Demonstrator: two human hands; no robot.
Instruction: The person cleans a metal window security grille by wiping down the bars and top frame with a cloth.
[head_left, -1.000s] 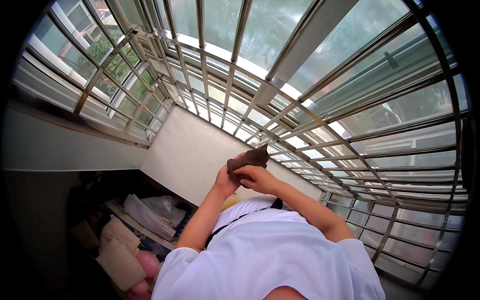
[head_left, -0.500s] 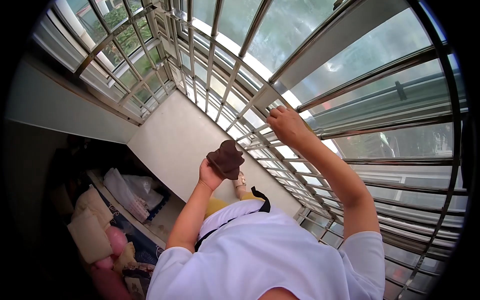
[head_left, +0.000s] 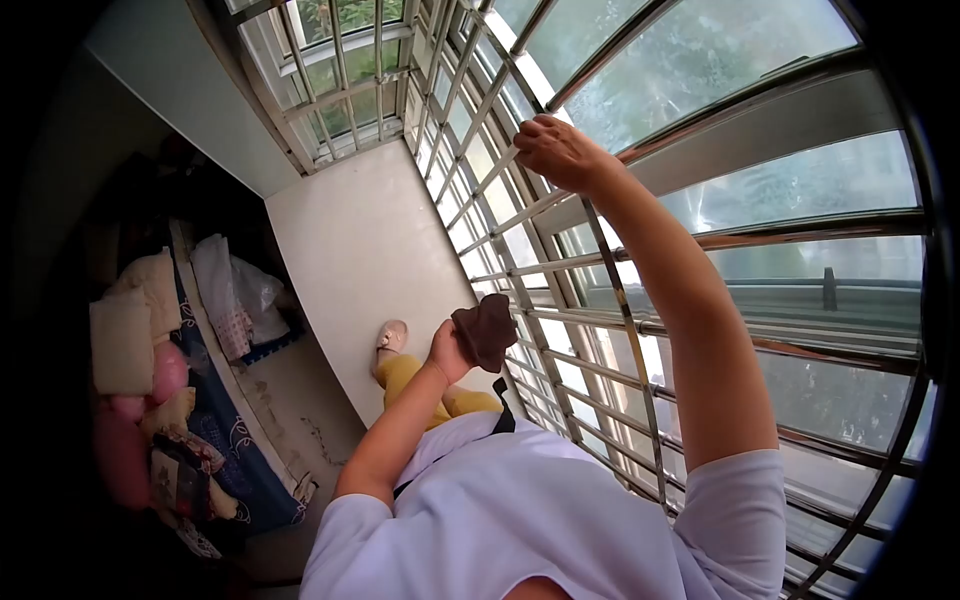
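A dark brown cloth (head_left: 488,334) is bunched up in my left hand (head_left: 450,354), whose fingers are closed round it in front of my waist. Up at the window, my right hand (head_left: 562,153) is wrapped round a bar of the metal window grille (head_left: 622,278). Its fingers curl over the bar, and part of the grip is hidden behind the knuckles. The cloth hangs close to the lower grille bars; whether it touches them I cannot tell.
I stand on a raised pale ledge (head_left: 345,240), one shoe (head_left: 393,335) showing. To the left, the ledge drops to a lower space holding cushions (head_left: 122,342), plastic bags (head_left: 258,300) and a blue patterned cloth (head_left: 255,440). A second barred window (head_left: 345,70) stands at the far end.
My view has turned, and my body has shifted along the ledge. My right hand has moved to another part of the grille. The brown cloth stays in my left hand, now nearer the bars.
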